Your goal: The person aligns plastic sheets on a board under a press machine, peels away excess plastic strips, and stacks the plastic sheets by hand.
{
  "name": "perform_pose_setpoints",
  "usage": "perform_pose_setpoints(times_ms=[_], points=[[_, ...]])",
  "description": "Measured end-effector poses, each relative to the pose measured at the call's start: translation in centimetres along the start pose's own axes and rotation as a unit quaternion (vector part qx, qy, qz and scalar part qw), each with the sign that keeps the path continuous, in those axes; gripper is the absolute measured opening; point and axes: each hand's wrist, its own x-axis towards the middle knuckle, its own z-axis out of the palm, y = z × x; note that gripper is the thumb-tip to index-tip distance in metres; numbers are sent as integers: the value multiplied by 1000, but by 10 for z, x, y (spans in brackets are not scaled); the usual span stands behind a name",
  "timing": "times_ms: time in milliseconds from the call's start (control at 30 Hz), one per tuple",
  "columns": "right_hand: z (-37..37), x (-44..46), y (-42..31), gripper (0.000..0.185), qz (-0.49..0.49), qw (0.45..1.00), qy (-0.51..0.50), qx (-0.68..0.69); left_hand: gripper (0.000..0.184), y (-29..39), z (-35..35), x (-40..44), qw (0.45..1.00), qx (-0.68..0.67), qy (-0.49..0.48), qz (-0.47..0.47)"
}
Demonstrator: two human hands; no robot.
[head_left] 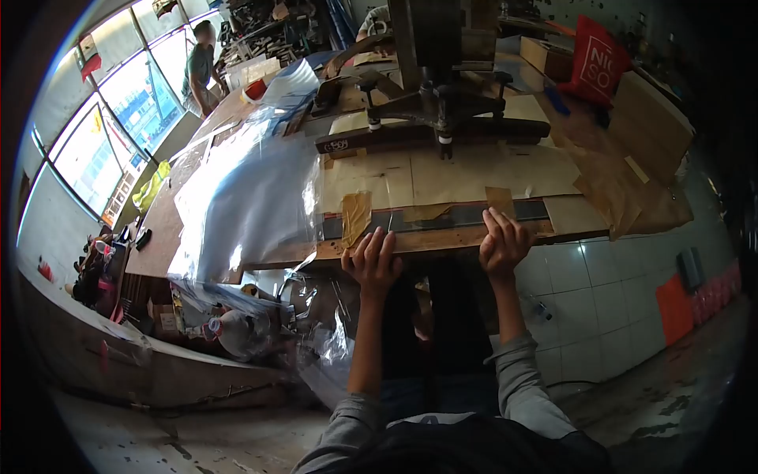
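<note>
My left hand [373,261] lies at the front edge of the workbench, its fingers stretched over the wooden edge strip [434,239]. Just above those fingers is a crinkled piece of brown tape [356,218]. My right hand [504,243] rests farther right on the same edge, fingers extended and slightly bent, with the fingertips at another brown tape piece [499,201]. Neither hand shows an object in its fingers; the thumbs are partly hidden. Between the hands runs a dark flat strip [466,213], with pale brown sheets [450,175] behind it.
A heavy metal press [444,107] with a long bar [505,133] stands over the sheets. Clear plastic sheets [249,201] spread at left and hang over the edge. A red bag [598,63] and cardboard [651,118] sit at right. Another person [200,71] stands by the windows.
</note>
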Motion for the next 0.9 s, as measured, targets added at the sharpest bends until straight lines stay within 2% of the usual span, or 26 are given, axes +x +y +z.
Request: perform_pose_setpoints(times_ms=[33, 167, 267, 433, 567, 767, 900], points=[[1, 0, 2, 38, 2, 1000, 4, -2, 38, -3, 6, -3, 1000, 5, 27, 10], [4, -18, 1, 46, 30, 1000, -6, 7, 39, -7, 7, -8, 1000, 0, 24, 16], [12, -34, 9, 46, 13, 1000, 18, 6, 41, -2, 10, -8, 999, -13, 36, -3], [23, -67, 10, 48, 38, 999, 20, -21, 44, 3, 26, -12, 995, -23, 93, -24], [40, -88, 17, 57, 42, 997, 38, -50, 43, 5, 25, -13, 995, -18, 98, -18], [47, -101, 30, 77, -14, 994, 59, -87, 44, 5, 24, -14, 996, -23, 88, -24], [48, -101, 36, 82, -14, 999, 40, -24, 41, 4, 31, -20, 993, -26, 110, -29]])
